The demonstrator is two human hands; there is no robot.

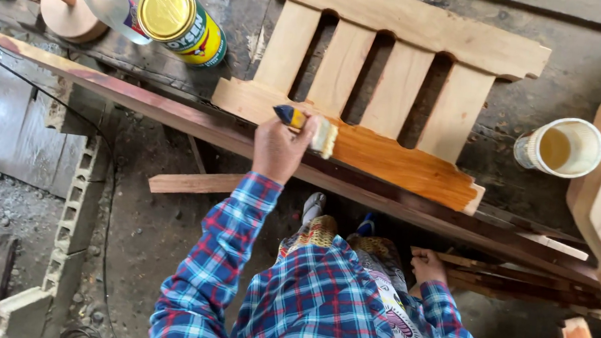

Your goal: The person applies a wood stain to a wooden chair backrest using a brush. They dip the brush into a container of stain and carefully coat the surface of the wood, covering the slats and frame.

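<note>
Head view, looking down on a floor workplace. Left hand [282,146] closed around the handle of a brush [309,125], bristles pointing right and resting on the lower rail [394,165] of a slatted wooden frame [393,76]. Frame lying flat on the tabletop [580,69], with its rails running from upper left to lower right of the picture. Right of the bristles, rail coated glossy orange as far as its notched end; left of the bristles, behind the hand, rail bare and pale, as are the four slats and the top rail. Boundary between coated and bare wood right at the brush tip. Brush handle roughly in line with the rail's long axis.

Right hand [427,265] low and well apart from the frame, resting by a stack of reddish strips [520,283]; grip not discernible, fingers hidden. Left hand clearly the nearer to the frame.

White cup [563,147] holding yellowish liquid, right of the frame and far from the brush. Yellow tin [183,20] on its side and clear bottle [106,0] beyond the frame's left end. Long reddish board [142,96] under the frame's near edge.
</note>
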